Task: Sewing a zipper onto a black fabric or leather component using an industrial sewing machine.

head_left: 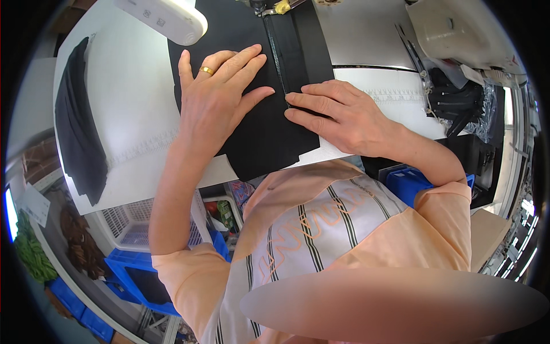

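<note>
A piece of black fabric (252,135) lies on the white sewing table, with a zipper (276,57) running lengthwise along it. The zipper's far end is under the sewing machine's needle area (260,10). My left hand (220,86), with a gold ring on one finger, rests spread and flat on the fabric left of the zipper. On the right, my right hand (344,114) has its fingers stretched out, the tips touching the fabric at the zipper's near part. Neither hand is closed around anything.
A white lamp-like device (166,20) hangs over the far left. Another dark fabric piece (80,126) drapes at the table's left edge. Scissors or tweezers (409,49) and black zippers in plastic (458,97) lie at right. A white basket (129,223) and blue crates (143,281) stand below.
</note>
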Available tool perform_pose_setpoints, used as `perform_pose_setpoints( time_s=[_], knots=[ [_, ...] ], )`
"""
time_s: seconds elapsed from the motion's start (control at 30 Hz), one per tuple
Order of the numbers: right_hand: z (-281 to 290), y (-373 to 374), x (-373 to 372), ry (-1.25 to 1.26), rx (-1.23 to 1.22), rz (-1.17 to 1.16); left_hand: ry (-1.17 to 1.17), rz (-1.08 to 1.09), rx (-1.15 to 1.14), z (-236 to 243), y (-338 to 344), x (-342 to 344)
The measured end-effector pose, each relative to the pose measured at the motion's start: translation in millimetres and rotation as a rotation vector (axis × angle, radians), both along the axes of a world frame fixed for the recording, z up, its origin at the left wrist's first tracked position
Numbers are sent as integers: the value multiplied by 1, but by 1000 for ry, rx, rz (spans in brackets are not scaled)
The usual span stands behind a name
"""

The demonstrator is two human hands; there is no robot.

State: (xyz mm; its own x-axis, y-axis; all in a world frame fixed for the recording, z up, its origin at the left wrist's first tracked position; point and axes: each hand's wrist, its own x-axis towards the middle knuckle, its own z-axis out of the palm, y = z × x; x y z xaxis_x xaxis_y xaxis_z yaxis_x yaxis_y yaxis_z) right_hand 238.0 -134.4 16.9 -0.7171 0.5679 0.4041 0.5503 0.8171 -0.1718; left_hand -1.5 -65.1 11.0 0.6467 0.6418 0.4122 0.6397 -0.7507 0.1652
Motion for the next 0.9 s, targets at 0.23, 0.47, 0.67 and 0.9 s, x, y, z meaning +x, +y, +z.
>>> perform_pose_setpoints(
  time_s=[0.23,0.47,0.67,0.9],
  knots=[
    [-2,2,-3,55,-15,-32,-12,-39,-65,6,8,-2],
    [-1,12,-1,54,-11,-15,-10,-29,-132,5,17,-3],
    [-4,21,0,51,-7,-19,-40,-76,2,4,26,0],
    [-5,35,1,49,11,-35,-9,-38,168,-4,29,6]
  ],
)
